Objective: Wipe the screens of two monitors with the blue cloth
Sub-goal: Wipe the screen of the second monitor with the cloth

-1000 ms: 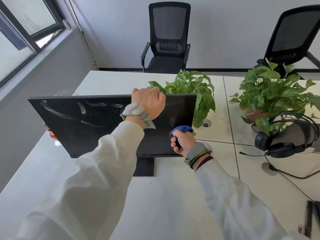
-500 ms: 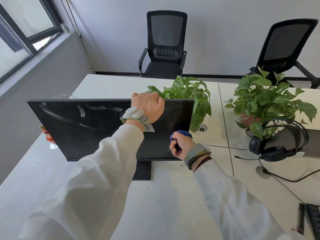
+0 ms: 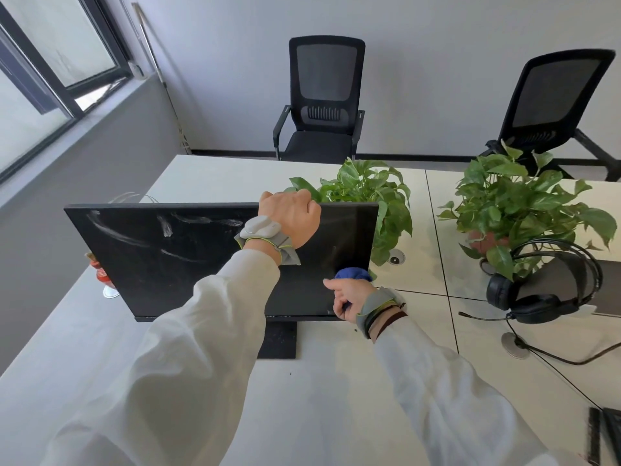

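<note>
A black monitor (image 3: 161, 260) stands on the white desk (image 3: 322, 398), its screen streaked with white smears on the left half. My left hand (image 3: 290, 210) grips the monitor's top edge, right of centre. My right hand (image 3: 349, 299) holds a bunched blue cloth (image 3: 353, 274) against the screen's lower right corner. A second monitor (image 3: 568, 280) shows only as a dark sliver at the right, behind a headset.
Two potted green plants (image 3: 366, 193) (image 3: 514, 210) stand behind the monitors. A black headset (image 3: 541, 290) hangs on the right monitor, its cable trailing on the desk. Two black chairs (image 3: 322, 99) stand by the far wall. A keyboard corner (image 3: 608, 432) lies at the lower right. A red object (image 3: 104, 277) sits left of the monitor.
My right hand with the blue cloth has slid down the right part of the screen toward its lower corner. My left hand has stayed on the top edge.
</note>
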